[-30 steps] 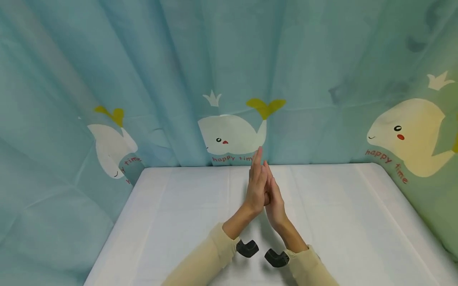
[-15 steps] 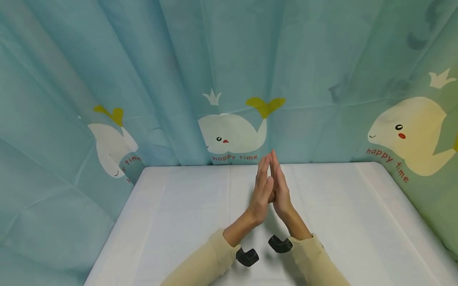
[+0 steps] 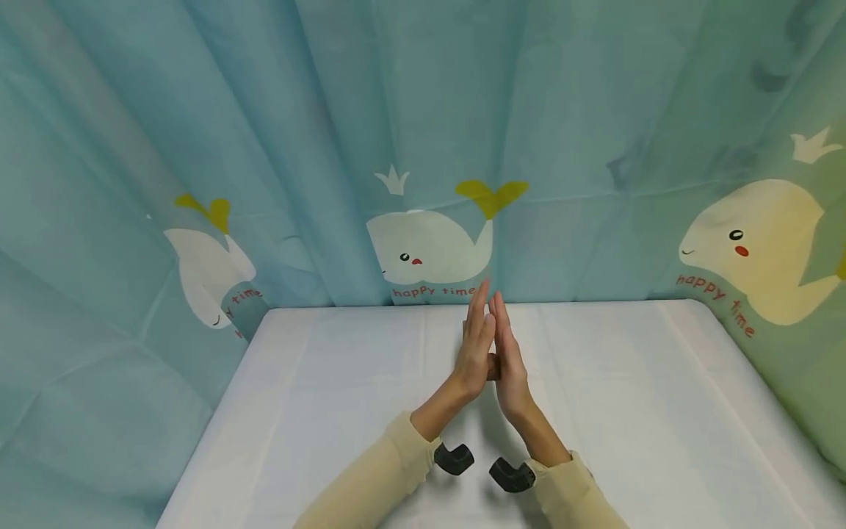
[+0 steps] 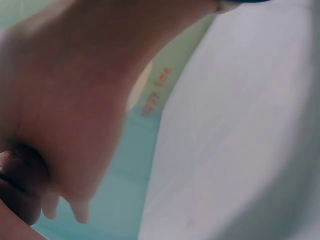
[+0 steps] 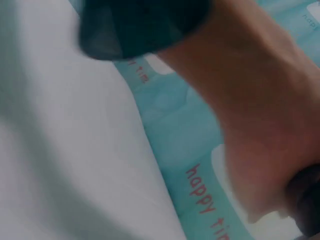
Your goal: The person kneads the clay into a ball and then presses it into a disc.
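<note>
Since half a second ago, the left hand [image 3: 472, 361] has slid forward and the right hand [image 3: 512, 373] has drawn back toward the person, so the left fingertips now reach past the right ones; the pair has also shifted a little to the person's left.

Pale blue-green curtain [image 3: 436, 95] fills the background, printed with white whales, the middle whale [image 3: 429, 250] just beyond the fingertips. Before it spreads a white-covered table [image 3: 337, 367], and the hands are above its middle, though their height over it is hard to judge. Two cream sleeves, left [image 3: 377, 477] and right [image 3: 575, 492], come in from the near edge, each with a black wrist device [image 3: 454, 459] at its inner cuff.

Both hands have straight fingers pointing away from the person and leaning together, palms facing, with only a narrow gap low between them.

In that gap sits a small brown thing [image 3: 493, 366], below the thumbs and well short of the fingertips. It lies to the right of the left palm and to the left of the right one, so neither hand is clearly nearer; it appears pressed between both. The left wrist view shows it rounded, with a dark crease across; which way its long axis runs, if it has one, I cannot tell.
</note>
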`<state>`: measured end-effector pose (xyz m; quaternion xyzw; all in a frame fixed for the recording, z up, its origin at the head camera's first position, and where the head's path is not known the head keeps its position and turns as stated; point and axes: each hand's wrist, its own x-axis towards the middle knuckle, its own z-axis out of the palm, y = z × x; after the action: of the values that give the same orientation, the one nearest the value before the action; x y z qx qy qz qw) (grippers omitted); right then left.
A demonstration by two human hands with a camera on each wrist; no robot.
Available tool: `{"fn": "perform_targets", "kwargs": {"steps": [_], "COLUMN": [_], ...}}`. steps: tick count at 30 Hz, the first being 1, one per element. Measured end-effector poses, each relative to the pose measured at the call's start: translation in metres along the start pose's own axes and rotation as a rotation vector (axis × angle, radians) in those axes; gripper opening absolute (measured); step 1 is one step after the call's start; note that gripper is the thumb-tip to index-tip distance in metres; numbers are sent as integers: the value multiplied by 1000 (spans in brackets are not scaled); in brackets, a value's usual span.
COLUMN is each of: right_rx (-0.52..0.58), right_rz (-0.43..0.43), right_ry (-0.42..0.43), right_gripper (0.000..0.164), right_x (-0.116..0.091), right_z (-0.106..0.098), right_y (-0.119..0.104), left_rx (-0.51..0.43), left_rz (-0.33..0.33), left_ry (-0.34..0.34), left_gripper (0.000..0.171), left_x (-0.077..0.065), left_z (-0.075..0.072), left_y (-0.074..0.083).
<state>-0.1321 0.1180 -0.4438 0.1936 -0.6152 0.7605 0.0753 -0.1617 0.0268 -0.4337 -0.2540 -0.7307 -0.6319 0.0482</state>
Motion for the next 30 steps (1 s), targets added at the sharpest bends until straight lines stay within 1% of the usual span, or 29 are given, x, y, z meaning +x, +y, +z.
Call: {"fn": "perform_targets", "kwargs": {"steps": [3,6,9,11,14,16,18,19,22,24,26,28,30], "right_rx": [-29,-24,-11,2,-3,-8,-25,-41,-104,-143,-163,-166,-132], "right_rz": [12,16,26,29,27,16,-6,-16,-30,-32,-7,21,49], "right_ry": [10,34,31,14,-17,-26,-24,-23,-20,-21,-13,2,10], "right_gripper": [58,58,58,59,59,58,57,57,56,55,54,54,54], "right_x": [8,18,22,19,11,6,2,1,2,6,10,14,15], "right_z": [-7,-15,-18,-16,-8,-3,3,5,8,7,2,-5,-10], "right_y": [-2,2,8,12,16,15,12,10,3,1,1,5,11], "left_rx": [-76,-149,-173,-165,-100,-44,-11,-23,-110,-176,-211,-214,-196], "left_rz": [-22,-30,-17,-9,13,18,17,9,-20,-31,-40,-33,-24], "left_ry": [-18,-42,-36,-19,26,49,62,64,49,33,18,3,-7], "left_gripper": [67,65,65,66,66,65,66,66,67,67,66,66,66], "left_x": [-6,-14,-16,-12,-3,3,6,7,4,0,-4,-8,-11], "left_z": [4,8,8,6,0,-3,-5,-6,-5,-3,-1,2,4], "left_y": [-3,0,5,8,8,5,0,-4,-15,-19,-19,-15,-9]}}
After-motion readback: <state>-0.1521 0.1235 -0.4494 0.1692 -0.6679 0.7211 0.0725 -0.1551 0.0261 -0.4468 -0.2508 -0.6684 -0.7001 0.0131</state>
